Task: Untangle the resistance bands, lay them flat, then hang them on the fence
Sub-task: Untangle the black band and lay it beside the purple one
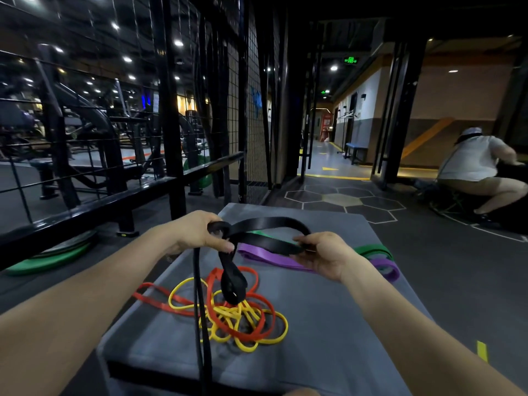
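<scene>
I hold a wide black resistance band (265, 241) above a grey padded box (328, 324). My left hand (197, 232) grips its twisted end, and my right hand (325, 254) pinches the loop on the other side. One black loop droops onto a tangled pile of yellow bands (245, 318) and red bands (217, 284); another black strand hangs down past the box's front edge. A purple band (274, 260) and a green band (374, 250) lie flat at the back of the box. The black wire fence (85, 155) stands to the left.
Green weight plates (45, 260) lie on the floor under the fence rail. A person in a white shirt (477, 167) crouches at the far right. A corridor with a blue bench (355, 148) opens straight ahead. Dark gym floor surrounds the box.
</scene>
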The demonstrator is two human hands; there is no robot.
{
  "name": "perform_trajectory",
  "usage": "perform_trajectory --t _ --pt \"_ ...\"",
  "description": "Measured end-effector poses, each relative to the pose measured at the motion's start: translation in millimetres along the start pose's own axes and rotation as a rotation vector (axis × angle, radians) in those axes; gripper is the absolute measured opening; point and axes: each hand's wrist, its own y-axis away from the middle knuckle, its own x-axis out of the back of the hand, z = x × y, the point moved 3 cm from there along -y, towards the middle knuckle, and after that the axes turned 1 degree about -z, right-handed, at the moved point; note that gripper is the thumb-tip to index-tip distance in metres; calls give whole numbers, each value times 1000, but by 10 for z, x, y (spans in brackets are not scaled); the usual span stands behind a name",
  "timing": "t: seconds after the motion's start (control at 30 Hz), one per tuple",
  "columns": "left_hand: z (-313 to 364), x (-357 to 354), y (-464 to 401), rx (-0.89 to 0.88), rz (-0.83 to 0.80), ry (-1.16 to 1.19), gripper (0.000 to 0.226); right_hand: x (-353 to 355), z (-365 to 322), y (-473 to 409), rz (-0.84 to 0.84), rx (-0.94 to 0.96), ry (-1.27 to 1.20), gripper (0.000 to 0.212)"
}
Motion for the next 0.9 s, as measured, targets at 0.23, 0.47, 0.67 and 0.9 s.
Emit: perform_trajectory --t 0.23,0.47,0.67,0.9 --pt "-12 306 68 -14 240 235 25 153 55 -39 100 105 281 19" --pt "316 391 146 -134 314 325 14 56 -159 113 70 163 737 21" --pt "745 411 163 -235 245 253 12 -726 -746 383 -126 563 665 31" --pt "1161 560 175 -341 230 376 14 -1341 -1385 644 -27 1006 1014 24"
